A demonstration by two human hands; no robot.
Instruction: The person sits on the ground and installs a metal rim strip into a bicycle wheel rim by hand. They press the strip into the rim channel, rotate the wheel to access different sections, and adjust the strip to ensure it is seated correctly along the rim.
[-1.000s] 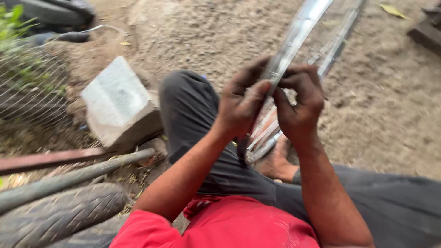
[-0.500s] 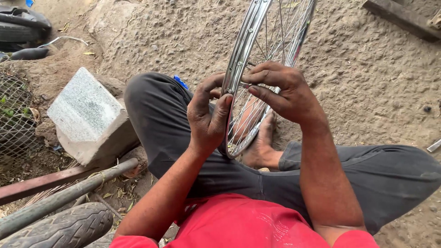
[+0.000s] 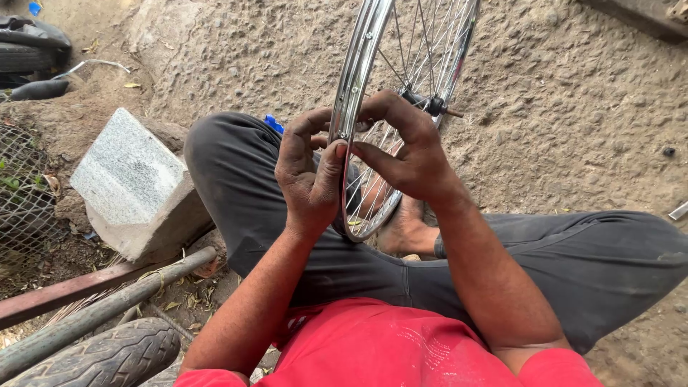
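Observation:
A shiny spoked bicycle wheel rim [image 3: 356, 64] stands upright on edge between my knees, its hub [image 3: 430, 104] showing behind the spokes. My left hand [image 3: 308, 175] grips the rim from the left side, thumb pressed on the metal. My right hand [image 3: 405, 147] curls around the same stretch of rim from the right, fingers hooked over it and meeting the left thumb. I sit on the ground in dark trousers and a red shirt, one bare foot [image 3: 405, 229] under the wheel.
A grey stone block [image 3: 136, 186] lies at my left knee. A metal pipe [image 3: 107, 304] and rusty bar run along the lower left beside a tyre [image 3: 107, 358]. Wire mesh [image 3: 25, 193] at far left; another tyre [image 3: 32, 50] at top left. Rough sandy ground all around.
The wheel has turned from a blurred, slanted position to standing steady and upright. Both hands have settled lower on the rim and the view has shifted left.

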